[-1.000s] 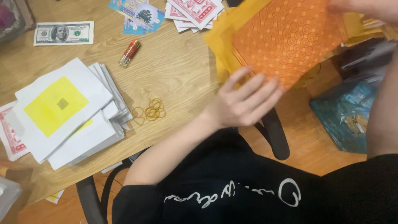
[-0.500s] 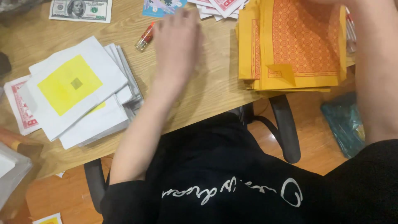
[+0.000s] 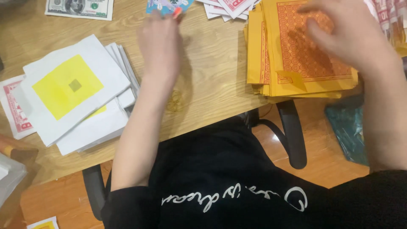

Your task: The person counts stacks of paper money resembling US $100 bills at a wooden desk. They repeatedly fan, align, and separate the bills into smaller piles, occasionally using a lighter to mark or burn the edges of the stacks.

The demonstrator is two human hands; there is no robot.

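This looks like a room in a home, with someone sitting at a wooden table (image 3: 212,72) on a chair with black arms (image 3: 292,131). The floor is orange-brown wood (image 3: 63,199). Paper fills the table: white sheets with yellow squares (image 3: 72,93) at left, yellow and orange sheets (image 3: 296,55) at upper right.

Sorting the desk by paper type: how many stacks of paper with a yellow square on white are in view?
1. The white stack with the yellow square lies on the wooden desk left of the left hand. More may lie outside the frame.
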